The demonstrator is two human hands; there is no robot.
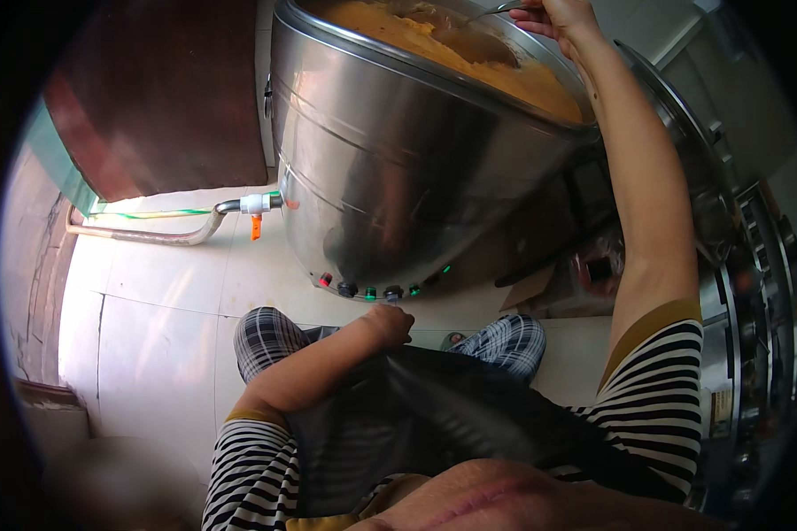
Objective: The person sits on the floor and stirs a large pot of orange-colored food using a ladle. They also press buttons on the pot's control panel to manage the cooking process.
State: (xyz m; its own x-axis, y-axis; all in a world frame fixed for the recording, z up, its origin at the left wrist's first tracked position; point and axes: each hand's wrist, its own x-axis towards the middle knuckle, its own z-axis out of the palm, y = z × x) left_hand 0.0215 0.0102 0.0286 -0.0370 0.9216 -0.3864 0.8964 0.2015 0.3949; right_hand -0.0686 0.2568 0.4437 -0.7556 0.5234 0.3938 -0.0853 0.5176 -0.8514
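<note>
A large stainless steel cooking pot (385,152) stands before me with an orange-yellow mass (531,83) in it. A brown liquid pool (461,43) shows in a hollow of that mass. Over the far right rim, my right hand (558,20) grips the metal handle of a utensil (498,9) that slants down towards the liquid; its lower end is hidden. My left hand (390,324) is curled low in front of the pot's base, just below a dark control knob (393,292). Whether its fingers touch the knob or hold anything is hidden.
Red and green indicator lights (370,293) line the base. At left, a pipe with a white valve (256,203) and orange lever joins the pot. A dark red panel (166,99) stands behind it. Metal ware (717,318) and a clear plastic bag (598,269) are at right.
</note>
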